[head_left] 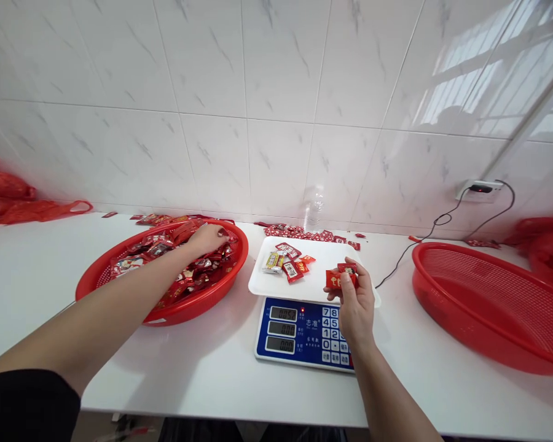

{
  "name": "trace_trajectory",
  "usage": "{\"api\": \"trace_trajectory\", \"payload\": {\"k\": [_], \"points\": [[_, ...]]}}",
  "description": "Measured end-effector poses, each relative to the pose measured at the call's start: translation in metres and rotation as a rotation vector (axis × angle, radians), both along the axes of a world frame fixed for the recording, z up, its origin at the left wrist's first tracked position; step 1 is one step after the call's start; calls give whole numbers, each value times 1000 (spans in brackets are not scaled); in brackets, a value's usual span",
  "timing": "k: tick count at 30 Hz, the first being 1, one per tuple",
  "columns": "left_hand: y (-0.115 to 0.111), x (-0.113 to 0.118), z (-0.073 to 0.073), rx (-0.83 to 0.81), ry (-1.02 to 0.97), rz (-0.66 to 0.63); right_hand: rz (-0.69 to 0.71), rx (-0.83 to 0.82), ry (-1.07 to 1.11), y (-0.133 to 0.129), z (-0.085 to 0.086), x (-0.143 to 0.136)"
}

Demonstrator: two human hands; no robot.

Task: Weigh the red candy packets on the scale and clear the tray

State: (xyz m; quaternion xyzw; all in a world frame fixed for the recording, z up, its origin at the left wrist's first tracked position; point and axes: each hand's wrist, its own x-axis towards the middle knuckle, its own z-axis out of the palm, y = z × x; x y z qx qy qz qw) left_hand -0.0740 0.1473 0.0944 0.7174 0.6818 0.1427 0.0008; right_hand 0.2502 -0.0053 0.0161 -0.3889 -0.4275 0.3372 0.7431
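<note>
Red snack packets [334,280], pinched by the right hand [358,302], lie crosswise above the scale tray [321,253]; left hand [206,239] inside red basket [207,304], fingers' grip indeterminable.

You have one view, taken from your own head, and it faces forward and down. It looks over the white table [216,380], whose near edge crosses low in the frame, toward the tiled wall [281,67] behind. Your left hand [206,239] and right hand [356,298] are both inside it, at close range. At upper right, the window reflection [470,67] perhaps makes the wall difficult to judge.
</note>
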Motion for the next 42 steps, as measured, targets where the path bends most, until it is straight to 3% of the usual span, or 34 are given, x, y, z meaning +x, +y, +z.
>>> {"api": "trace_trajectory", "payload": {"k": [3, 6, 12, 18, 21, 25, 28, 31, 33, 37, 39, 42], "points": [[-6, 13, 17, 57, -439, 19, 8, -4, -6, 0, 1, 0], [-16, 42, 27, -33, -760, -85, 9, 4, -10, 0, 1, 0], [-31, 110, 29, -312, -602, -275, 2, 26, -18, 2, 2, 1], [-26, 136, 23, -53, -499, -284, -17, 50, -67, 3, 1, 4], [-42, 137, 24, 46, -785, -351, -17, 73, -73, 3, 1, 6], [-94, 130, 23, -12, -1338, -492, -44, 104, -123, 3, 1, 8], [-143, 117, 5, -103, -1574, -432, -113, 158, -196, 1, -2, 8], [-186, 104, -28, -399, -1761, -325, -174, 268, -325, -5, -8, 5], [-207, 101, -51, -527, -1887, -214, -141, 373, -449, -12, -13, 0], [-230, 104, -78, -769, -2105, -48, 145, 626, -821, -26, -15, -21], [-234, 107, -81, -892, -2240, -77, 296, 706, -1061, -34, -14, -36], [-237, 108, -82, -1046, -2425, -146, 437, 671, -1367, -45, -14, -56]]}}
